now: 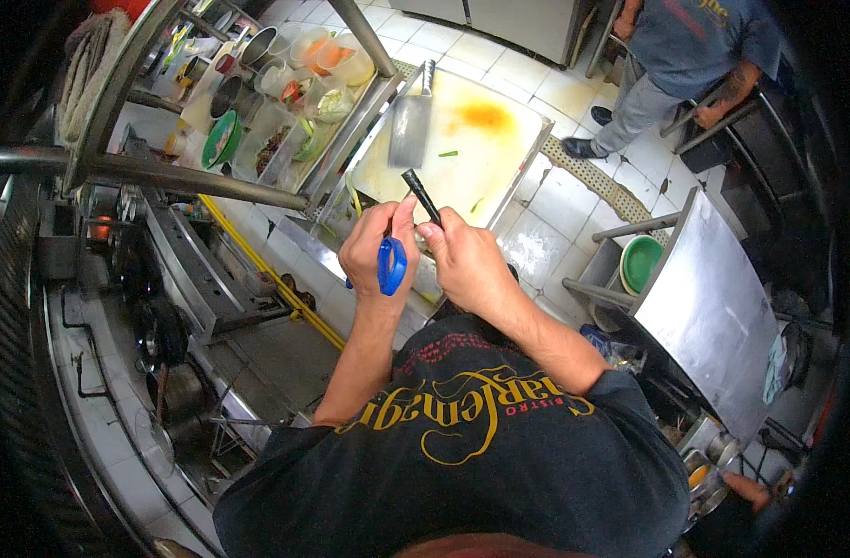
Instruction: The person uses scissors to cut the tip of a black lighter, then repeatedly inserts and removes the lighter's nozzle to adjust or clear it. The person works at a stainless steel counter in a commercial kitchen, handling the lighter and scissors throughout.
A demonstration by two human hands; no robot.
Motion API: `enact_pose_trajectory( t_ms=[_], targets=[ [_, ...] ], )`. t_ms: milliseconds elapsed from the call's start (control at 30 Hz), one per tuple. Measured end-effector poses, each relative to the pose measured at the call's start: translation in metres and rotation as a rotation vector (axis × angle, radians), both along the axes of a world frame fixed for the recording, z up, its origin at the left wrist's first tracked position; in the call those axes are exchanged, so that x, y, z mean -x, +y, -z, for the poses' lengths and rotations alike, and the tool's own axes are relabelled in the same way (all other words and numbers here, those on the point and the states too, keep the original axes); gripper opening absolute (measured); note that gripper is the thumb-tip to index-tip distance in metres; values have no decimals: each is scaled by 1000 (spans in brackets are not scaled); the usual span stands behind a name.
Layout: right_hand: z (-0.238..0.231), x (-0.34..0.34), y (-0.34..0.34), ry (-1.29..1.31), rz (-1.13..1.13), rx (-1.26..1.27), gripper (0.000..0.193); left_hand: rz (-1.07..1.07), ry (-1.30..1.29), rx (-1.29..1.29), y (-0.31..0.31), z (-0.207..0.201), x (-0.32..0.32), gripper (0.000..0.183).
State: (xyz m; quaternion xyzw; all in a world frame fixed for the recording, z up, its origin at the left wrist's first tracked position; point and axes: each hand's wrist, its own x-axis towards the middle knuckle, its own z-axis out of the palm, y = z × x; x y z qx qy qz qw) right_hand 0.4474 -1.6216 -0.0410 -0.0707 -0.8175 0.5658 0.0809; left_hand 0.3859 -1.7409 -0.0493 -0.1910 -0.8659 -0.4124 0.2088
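Just past the dark shirt (499, 381): I am seeing two bare hands bunching close together at the board's near end.
Left hand (374, 244): fingers are curling nearly closed, thumb pointing up; a blue loop (400, 270) is sitting against its palm side. What tool it belongs to, and how firmly it is being held, I cannot tell.
Right hand (471, 265): is closing firmly round a black rod-like piece (422, 197), thumb pressing along it.
Black piece: is slanting up and left out of that fist, its free end pointing toward the board; the left thumb is resting right beside it, contact unclear.
Handling: as I am judging it, keeping the right grip steady, the left thumb off the tip and the blue loop from snagging should serve best.
White board (499, 158): is carrying an orange stain and green scraps; a cleaver (409, 130) is lying flat there, handle pointing away. Keeping knuckles off its edge seems wise.
Clear tubs (354, 67): are crowding the rack, left.
Farther off, right: a co-worker (690, 56) is standing on the tiles.
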Motion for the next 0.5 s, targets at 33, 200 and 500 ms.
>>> enact_pose_trajectory(
  t_ms=[33,200,500],
  targets=[
    [0,1,0,5,-2,-5,27,5,4,-12,0,2,1,13],
    [-3,6,0,-6,-6,25,28,19,-80,-36,-1,-1,6,16],
    [7,16,46,-118,-160,1215,30,186,-448,27,-23,-1,27,17]
  ],
)
